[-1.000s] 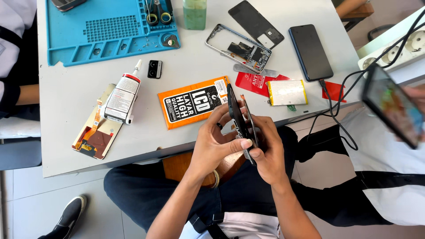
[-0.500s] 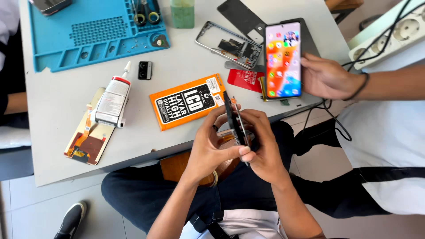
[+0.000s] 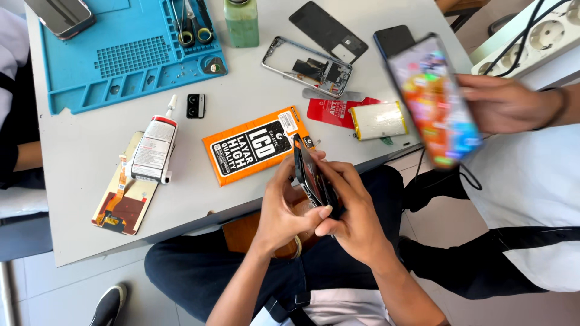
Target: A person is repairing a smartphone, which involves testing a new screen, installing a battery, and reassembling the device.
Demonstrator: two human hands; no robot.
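The thin black phone panel (image 3: 311, 175) stands on edge just past the near lip of the grey worktable (image 3: 78, 175), over the person's lap, pinched from both sides. The left hand (image 3: 287, 208) curls around its left face, fingers clenched on it, thumb meeting the panel low down. The right hand (image 3: 350, 208) grasps the other face, fingertips pressing along the edge. To my eye this is a careful edge grip, and it pays to keep pressure even along the rim rather than on the flat, so the thin piece does not flex.

Just left, on the table, lies the flat orange cardboard box (image 3: 257, 145). Further left a white glue tube (image 3: 152, 148) rests across a copper-backed screen part (image 3: 121, 202). Far off sit the blue silicone work mat (image 3: 130, 51) and a bare metal phone frame (image 3: 307, 66). At right, another person's hand (image 3: 504, 102) holds a lit phone (image 3: 435, 99), blurred.
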